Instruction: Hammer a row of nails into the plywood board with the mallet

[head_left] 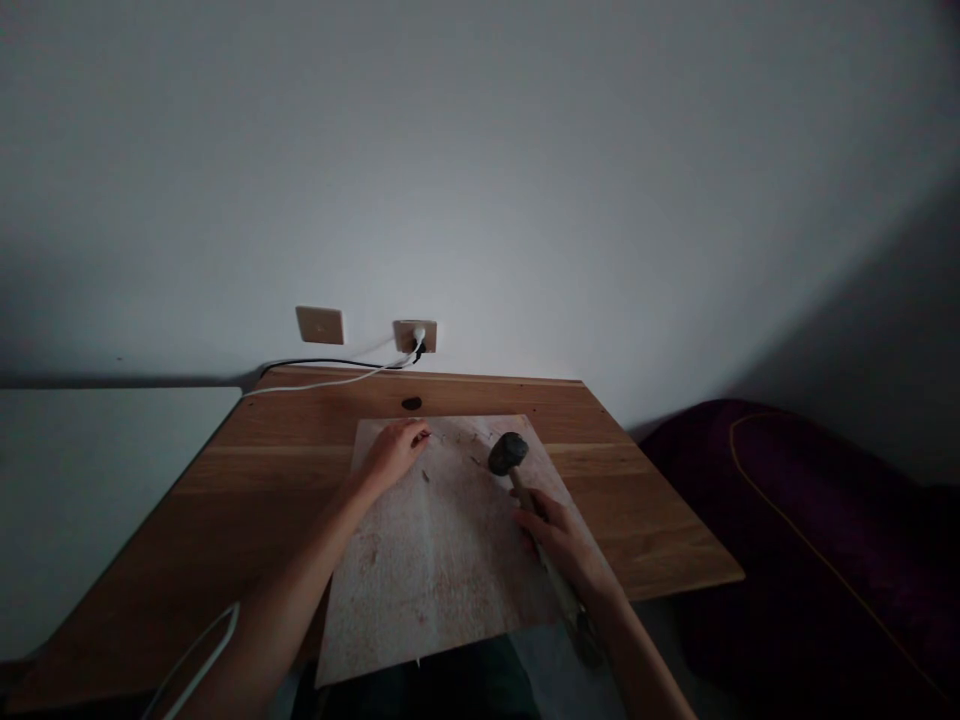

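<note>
A pale board (pixel 442 560) lies on a wooden table (pixel 270 480). My right hand (pixel 564 545) is closed around the handle of a hammer (pixel 508 455), whose dark head rests low over the board's far right part. My left hand (pixel 396 450) reaches to the board's far edge, its fingers pinched on something small that I cannot make out, perhaps a nail. A row of small nails (pixel 461 437) stands along the far edge, and one or two loose nails (pixel 425 476) lie on the board.
A white desk (pixel 90 480) adjoins the table on the left. Wall sockets (pixel 415 335) with a white and a black cable sit behind. A small dark object (pixel 411 404) lies near the table's back edge. A dark purple seat (pixel 810 540) stands at the right.
</note>
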{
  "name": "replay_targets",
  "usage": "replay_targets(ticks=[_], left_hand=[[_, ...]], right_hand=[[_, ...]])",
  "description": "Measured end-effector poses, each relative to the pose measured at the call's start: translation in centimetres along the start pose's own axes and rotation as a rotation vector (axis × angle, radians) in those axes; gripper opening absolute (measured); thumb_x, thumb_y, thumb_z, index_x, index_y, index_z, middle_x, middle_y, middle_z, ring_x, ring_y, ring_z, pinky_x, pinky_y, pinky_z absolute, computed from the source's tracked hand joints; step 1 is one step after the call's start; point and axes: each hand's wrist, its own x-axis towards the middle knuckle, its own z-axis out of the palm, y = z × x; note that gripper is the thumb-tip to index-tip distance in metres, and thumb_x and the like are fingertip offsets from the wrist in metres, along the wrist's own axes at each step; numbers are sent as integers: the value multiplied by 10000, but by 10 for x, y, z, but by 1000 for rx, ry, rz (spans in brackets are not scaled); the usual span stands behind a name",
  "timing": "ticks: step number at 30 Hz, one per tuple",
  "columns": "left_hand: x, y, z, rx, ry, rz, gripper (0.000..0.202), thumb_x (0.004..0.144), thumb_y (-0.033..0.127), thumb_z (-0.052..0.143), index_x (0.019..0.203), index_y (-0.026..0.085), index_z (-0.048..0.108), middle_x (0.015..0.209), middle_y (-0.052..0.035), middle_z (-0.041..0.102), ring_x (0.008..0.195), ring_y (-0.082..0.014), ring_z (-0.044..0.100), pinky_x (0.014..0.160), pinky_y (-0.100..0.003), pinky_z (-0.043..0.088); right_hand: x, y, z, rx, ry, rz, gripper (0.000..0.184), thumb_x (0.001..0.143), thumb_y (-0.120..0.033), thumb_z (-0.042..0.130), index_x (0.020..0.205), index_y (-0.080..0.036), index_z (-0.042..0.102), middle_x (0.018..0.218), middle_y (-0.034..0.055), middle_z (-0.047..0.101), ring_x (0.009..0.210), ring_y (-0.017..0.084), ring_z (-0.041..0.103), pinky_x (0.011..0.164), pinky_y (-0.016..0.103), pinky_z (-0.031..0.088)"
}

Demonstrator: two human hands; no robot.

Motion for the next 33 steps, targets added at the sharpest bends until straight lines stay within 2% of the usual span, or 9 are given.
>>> replay_targets(ticks=[3, 7, 10, 13, 16, 19, 22, 26, 33], left_hand=[[-1, 1, -1, 23, -12, 15, 149, 891, 83, 674, 899, 224, 723, 957, -38, 776, 900, -204, 727, 867, -307, 540], [0, 0, 2, -36, -31, 3, 112, 883, 100, 709, 879, 212, 706, 949, -46, 775, 897, -210, 734, 848, -303, 540], [2, -3, 4, -79, -20, -25, 204, 868, 85, 713, 1023, 218, 708, 978, -48, 784, 907, -213, 743, 856, -306, 545], [1, -5, 5, -93, -13, -64, 399, 859, 90, 710, 1233, 216, 652, 988, -48, 786, 903, -216, 746, 844, -309, 551], [-2, -5, 4, -123, -22, -55, 441, 883, 136, 691, 1310, 214, 609, 981, -39, 785, 908, -215, 746, 848, -310, 554], [-4, -6, 4, -140, -22, -45, 524, 886, 125, 658, 1391, 212, 552, 986, -40, 782, 917, -216, 747, 850, -313, 554], [-5, -8, 5, -142, -14, -76, 654, 858, 86, 647, 1478, 196, 471, 967, -40, 780, 900, -210, 744, 820, -303, 549], [-4, -11, 6, -169, -5, -94, 693, 863, 137, 684, 1509, 210, 442, 980, -23, 782, 890, -193, 737, 832, -304, 546], [-1, -10, 5, -163, -9, -104, 703, 847, 111, 711, 1502, 201, 472, 954, -20, 797, 894, -197, 751, 826, -301, 548]], right_hand=[[1, 4, -7, 25, -128, -18, 341, 872, -511, 615, 986, -190, 639, 555, -72, 536, 460, 121, 504, 444, 239, 387], [6, -2, -4, -40, -104, 27, 353, 899, -548, 567, 1002, -211, 593, 571, -104, 499, 344, 88, 437, 340, 216, 287], [12, -26, 8, -23, -62, -23, 363, 898, -580, 565, 944, -221, 547, 621, -104, 495, 358, 66, 452, 337, 193, 283], [20, -56, 28, 13, -116, -100, 394, 904, -626, 542, 932, -236, 495, 618, -112, 490, 358, 70, 461, 335, 192, 315], [32, -74, 51, -21, -180, -171, 363, 933, -594, 498, 1007, -239, 487, 612, -119, 476, 368, 88, 485, 347, 202, 369], [44, -75, 72, -169, -183, -144, 279, 943, -491, 459, 1037, -233, 508, 613, -105, 496, 364, 105, 520, 330, 205, 375], [49, -68, 83, -246, -176, -98, 236, 939, -418, 442, 1036, -221, 527, 595, -88, 519, 352, 127, 539, 307, 214, 384], [45, -64, 84, -286, -97, -119, 299, 998, -405, 371, 1167, -217, 531, 562, -80, 536, 397, 154, 588, 345, 210, 419], [44, -68, 83, -443, -105, -95, 330, 1013, -301, 412, 1244, -160, 602, 609, -22, 609, 410, 151, 599, 387, 223, 437]])
